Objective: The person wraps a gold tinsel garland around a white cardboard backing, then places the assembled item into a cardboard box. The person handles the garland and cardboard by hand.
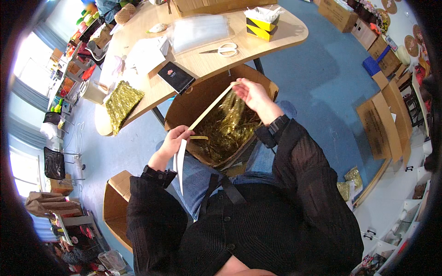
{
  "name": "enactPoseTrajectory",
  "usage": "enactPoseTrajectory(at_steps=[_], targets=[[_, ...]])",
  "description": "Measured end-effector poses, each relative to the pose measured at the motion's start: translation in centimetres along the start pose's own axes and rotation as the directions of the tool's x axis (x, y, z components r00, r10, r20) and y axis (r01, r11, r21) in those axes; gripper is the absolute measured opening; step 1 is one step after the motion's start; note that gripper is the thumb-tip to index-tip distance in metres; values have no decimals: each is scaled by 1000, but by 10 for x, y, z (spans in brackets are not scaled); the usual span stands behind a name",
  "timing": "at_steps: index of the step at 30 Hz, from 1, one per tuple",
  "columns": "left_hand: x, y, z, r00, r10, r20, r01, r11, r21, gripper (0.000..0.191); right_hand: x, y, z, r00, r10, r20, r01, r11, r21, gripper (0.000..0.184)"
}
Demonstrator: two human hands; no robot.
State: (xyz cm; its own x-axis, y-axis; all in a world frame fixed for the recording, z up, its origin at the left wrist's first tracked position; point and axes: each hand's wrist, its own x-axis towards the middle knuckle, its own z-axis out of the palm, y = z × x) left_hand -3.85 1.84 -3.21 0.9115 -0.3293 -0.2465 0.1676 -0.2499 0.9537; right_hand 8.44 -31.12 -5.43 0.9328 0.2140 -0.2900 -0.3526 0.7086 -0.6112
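Note:
A pale yellow strip (214,106) is stretched between my two hands above an open cardboard box (183,107). My left hand (174,139) pinches its lower end, where a short yellow end and a curved white strip (180,165) also stick out. My right hand (250,92) holds the upper end in its fingertips. Just below my right hand hangs gold metallic tinsel (233,115); whether it is joined to the strip I cannot tell. More gold tinsel fills the box between my knees. A bundle of gold tinsel fringe (123,103) lies over the table's left corner.
On the wooden table (207,65) are white-handled scissors (226,50), a black box or booklet (176,77), white paper (146,57), clear plastic bags (200,32) and a yellow-and-black container (261,27). Open cardboard boxes stand on the floor to the left (115,207) and right (376,124).

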Motion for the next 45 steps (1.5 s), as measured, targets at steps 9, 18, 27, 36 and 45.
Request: enactPoseTrajectory(at_steps=[9,18,27,36,45], targets=[[-37,29,-37,983,-116,-143,94,984,-154,24,39,12,-82,972,126,-200,-136,990,-35,20],[4,27,22,998,-68,-13,68,997,-27,21,-40,112,36,660,59,749,655,442,-613,63],[-7,20,9,985,-172,6,172,982,-81,31,-69,75,45,694,60,717,706,137,-695,22],[-21,9,1,988,-151,35,155,976,-153,30,-54,47,12,766,342,545,503,208,-839,26],[11,-48,35,947,-149,-286,241,917,319,45,-49,80,21,860,312,403,222,482,-848,30]])
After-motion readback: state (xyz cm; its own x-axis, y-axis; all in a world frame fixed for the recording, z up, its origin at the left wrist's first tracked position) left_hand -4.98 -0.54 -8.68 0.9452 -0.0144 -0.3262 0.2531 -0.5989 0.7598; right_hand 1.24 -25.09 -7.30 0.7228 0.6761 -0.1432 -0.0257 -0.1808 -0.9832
